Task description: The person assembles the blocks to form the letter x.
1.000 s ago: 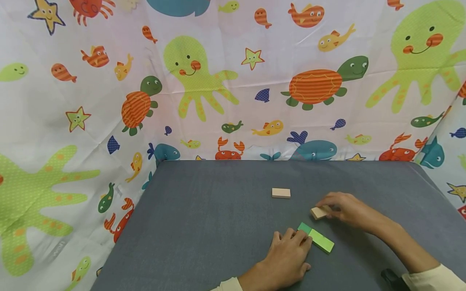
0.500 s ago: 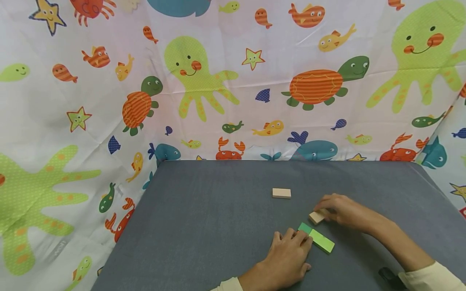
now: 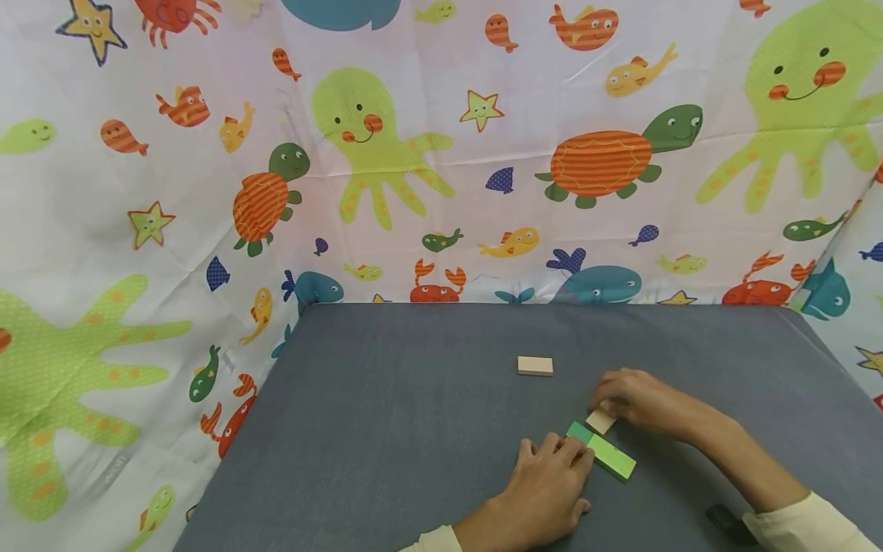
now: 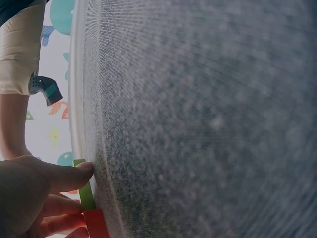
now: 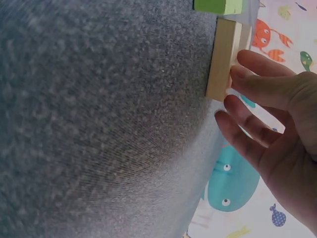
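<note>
Touching fingers (image 3: 602, 401), seemingly: wooden block (image 3: 600, 421)

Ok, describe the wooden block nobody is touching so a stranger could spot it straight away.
Look at the grey table in front of the sea-animal curtain. The plain wooden block lies flat and alone near the middle, farther back than both hands, unlike the one beside the green block.
</note>
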The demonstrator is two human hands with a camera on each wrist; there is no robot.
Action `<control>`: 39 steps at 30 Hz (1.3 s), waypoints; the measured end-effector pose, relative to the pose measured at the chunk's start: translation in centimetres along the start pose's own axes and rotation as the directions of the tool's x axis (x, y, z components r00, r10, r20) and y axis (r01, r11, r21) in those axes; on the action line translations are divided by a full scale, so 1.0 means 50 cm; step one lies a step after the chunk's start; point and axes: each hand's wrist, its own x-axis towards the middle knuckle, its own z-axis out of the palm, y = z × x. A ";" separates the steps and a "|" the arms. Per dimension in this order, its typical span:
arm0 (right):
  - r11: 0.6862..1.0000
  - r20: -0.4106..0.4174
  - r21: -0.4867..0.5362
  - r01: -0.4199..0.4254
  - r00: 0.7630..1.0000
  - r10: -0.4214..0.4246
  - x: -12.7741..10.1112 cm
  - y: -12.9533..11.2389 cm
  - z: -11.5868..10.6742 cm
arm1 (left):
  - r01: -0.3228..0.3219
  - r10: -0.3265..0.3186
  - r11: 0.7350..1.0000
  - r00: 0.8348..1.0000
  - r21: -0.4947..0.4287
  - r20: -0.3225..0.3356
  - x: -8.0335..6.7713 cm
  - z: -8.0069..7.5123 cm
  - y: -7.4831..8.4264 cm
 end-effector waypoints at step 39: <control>0.995 0.072 0.032 -0.095 0.993 0.093 -0.007 -0.007 0.003 | 0.004 -0.004 1.000 1.000 0.004 0.016 0.002 0.000 0.002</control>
